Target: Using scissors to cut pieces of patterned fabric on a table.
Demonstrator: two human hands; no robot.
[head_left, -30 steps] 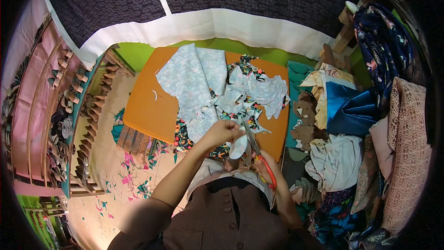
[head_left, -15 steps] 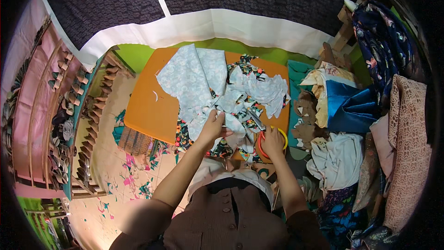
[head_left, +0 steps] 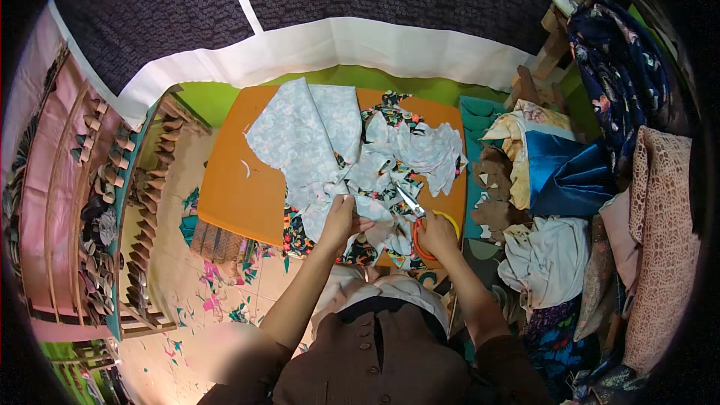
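Note:
My left hand [head_left: 345, 221] is closed, pinching the edge of a pale grey-blue fabric piece [head_left: 296, 135] with a faint pattern. The cloth spreads away from it across the orange table [head_left: 225, 180]. In my right hand [head_left: 437, 234] are scissors [head_left: 409, 201] with red and yellow handles, their blades pointing up and left toward the bunched cloth. Crumpled pale pieces [head_left: 431, 150] lie right of the middle, backed or mixed with dark floral fabric [head_left: 300, 229]. Whether the blades touch cloth I cannot tell.
At the left, shoe-last-like forms stand on a rack [head_left: 124, 255]. Scraps [head_left: 214, 285] litter the floor. On the right are a blue satin cloth [head_left: 566, 172], a white cloth [head_left: 547, 262] and a pink lace cloth [head_left: 660, 247]. A dark patterned curtain [head_left: 390, 0] hangs behind the table.
The whole view has shifted slightly. My right hand and the scissors sit a little lower and more to the left, with more of the blades showing. My left hand keeps its pinch on the fabric.

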